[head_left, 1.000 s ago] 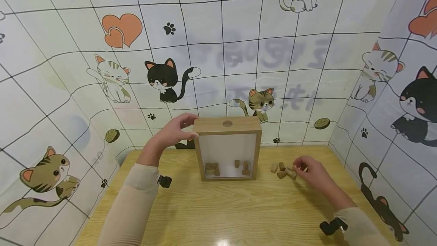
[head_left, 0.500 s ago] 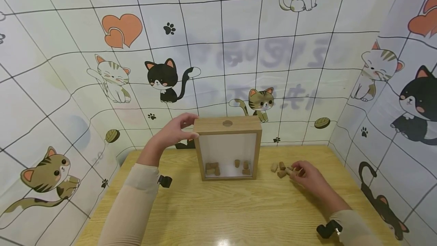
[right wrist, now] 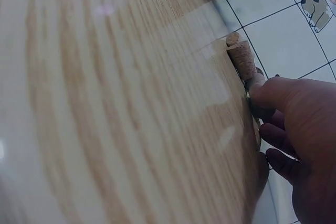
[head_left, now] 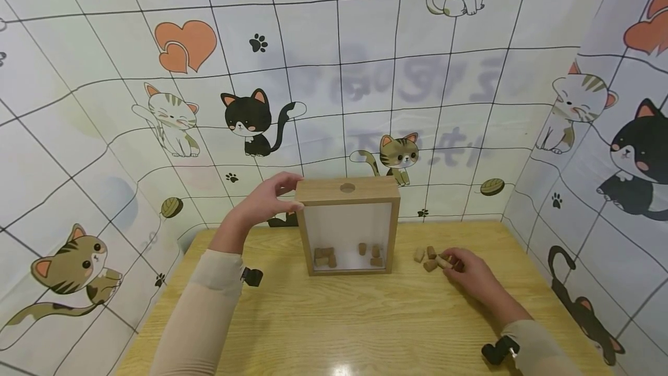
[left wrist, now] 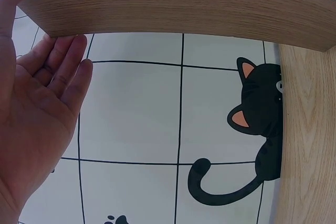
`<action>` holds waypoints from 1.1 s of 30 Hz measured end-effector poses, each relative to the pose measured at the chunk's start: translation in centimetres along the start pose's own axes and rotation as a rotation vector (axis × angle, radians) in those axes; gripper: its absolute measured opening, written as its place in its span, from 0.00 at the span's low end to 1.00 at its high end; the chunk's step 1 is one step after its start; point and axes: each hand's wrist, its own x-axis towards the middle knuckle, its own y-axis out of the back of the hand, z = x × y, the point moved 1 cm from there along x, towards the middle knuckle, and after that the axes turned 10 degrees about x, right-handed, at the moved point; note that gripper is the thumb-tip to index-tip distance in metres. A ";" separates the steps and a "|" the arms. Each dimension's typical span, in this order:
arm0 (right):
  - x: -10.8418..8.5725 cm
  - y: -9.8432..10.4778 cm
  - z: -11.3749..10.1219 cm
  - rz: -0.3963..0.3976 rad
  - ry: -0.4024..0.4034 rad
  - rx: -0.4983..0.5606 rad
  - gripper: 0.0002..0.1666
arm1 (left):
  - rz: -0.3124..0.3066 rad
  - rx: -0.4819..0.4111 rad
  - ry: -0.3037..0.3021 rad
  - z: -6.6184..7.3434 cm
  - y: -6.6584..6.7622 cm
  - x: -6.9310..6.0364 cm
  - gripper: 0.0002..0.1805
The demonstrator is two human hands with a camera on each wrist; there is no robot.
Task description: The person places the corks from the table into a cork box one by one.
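A shallow wooden frame box (head_left: 347, 192) with a clear front and a round hole in its top stands upright on the table. Several corks (head_left: 325, 257) lie inside along its bottom. My left hand (head_left: 265, 201) holds the box by its upper left corner, thumb at the front and fingers at the back; its fingers (left wrist: 70, 66) reach the rear edge in the left wrist view. Right of the box is a small pile of corks (head_left: 430, 264). At the pile, my right hand (head_left: 472, 274) pinches one cork (right wrist: 255, 83) between thumb and fingers, partly hidden by them.
The light wooden table (head_left: 323, 324) reaches back to a patterned cloth (head_left: 323, 97) with cartoon cats, which also rises on both sides. The box stands near the table's back edge, left of the loose corks.
My right hand has come slightly left and down onto the nearest cork of the pile, its fingers closing round it. The left hand and the box have stayed put.
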 end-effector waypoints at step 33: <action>0.7 1.1 -4.1 0.193 0.161 0.099 0.11 | -0.002 -0.001 0.000 -0.1 0.0 0.1 0.40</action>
